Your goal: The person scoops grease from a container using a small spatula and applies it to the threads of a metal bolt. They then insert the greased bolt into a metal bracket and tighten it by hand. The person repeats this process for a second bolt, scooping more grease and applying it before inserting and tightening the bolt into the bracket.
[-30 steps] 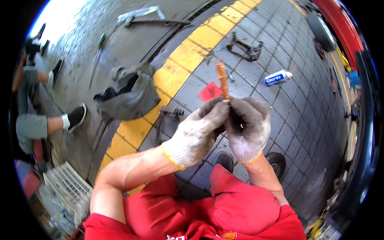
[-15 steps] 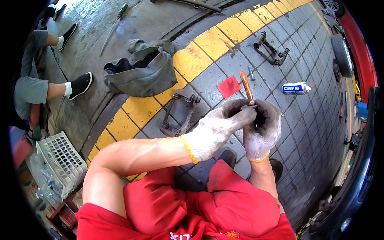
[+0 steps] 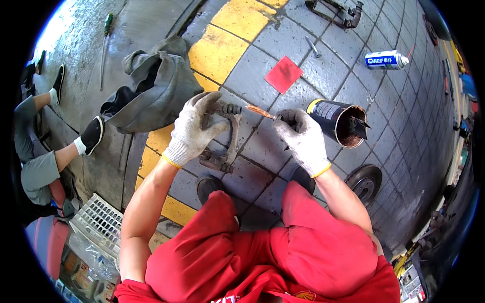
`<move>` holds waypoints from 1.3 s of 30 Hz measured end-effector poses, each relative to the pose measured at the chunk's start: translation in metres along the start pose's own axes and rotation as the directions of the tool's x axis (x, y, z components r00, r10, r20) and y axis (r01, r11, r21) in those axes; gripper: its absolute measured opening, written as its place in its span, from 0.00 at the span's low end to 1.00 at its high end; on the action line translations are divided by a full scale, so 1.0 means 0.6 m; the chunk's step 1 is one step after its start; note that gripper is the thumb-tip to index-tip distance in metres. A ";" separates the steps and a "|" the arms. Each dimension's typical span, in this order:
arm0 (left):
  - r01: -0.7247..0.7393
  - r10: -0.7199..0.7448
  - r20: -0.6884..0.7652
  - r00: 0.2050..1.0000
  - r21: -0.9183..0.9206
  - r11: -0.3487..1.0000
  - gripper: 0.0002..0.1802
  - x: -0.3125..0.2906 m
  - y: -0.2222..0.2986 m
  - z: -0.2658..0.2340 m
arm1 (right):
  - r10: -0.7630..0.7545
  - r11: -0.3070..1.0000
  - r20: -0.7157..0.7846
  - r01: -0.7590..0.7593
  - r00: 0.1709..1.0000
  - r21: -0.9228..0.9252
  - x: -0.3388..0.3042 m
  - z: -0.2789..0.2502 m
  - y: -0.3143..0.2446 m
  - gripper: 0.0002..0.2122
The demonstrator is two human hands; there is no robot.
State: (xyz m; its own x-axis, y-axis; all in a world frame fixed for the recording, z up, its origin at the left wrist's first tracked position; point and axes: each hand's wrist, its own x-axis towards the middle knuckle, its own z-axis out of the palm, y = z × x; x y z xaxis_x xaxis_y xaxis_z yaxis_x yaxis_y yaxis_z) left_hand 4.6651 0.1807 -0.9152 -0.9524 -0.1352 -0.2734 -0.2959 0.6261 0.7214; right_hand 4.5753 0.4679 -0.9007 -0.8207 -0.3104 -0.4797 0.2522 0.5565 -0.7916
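Far left of the grey paved floor [image 3: 323, 76] – another person's leg in a black shoe [image 3: 92, 134], then a crumpled grey cloth [image 3: 151, 91] lying over the yellow painted stripe [image 3: 222, 40].

The left hand [image 3: 194, 129], in a dirty white knit glove, reaches down with fingers spread loosely onto the rusty metal brake caliper bracket [image 3: 227, 139] on the floor; touching its top, not clearly clamped.

The right hand [image 3: 302, 139], gloved the same, pinches a thin copper-coloured greased pin [image 3: 260, 111] by its end, tip pointing left toward the bracket, held just above the floor.

Right of it – an open black tin can with a rusty inside [image 3: 337, 121], a red square sheet [image 3: 283, 74] behind, a white-and-blue spray can [image 3: 386, 59] toward the far right.

Step looks like refitting the greased pin – next move needs the bracket steadied and the pin lined up with its bore.
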 end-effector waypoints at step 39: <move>-0.075 0.074 0.283 0.956 -0.007 0.997 0.41 0.081 -0.060 0.010 | -0.103 0.990 0.195 0.121 0.975 -0.080 0.069 0.048 -0.005 0.13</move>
State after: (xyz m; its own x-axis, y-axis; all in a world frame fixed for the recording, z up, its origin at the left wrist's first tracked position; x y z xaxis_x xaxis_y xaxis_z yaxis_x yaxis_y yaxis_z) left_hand 4.6299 0.1561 -0.9582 -0.9120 0.1344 -0.3876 -0.2238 0.6289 0.7446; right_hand 4.5555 0.4311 -0.9295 -0.7265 -0.5105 -0.4600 0.1098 0.5745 -0.8111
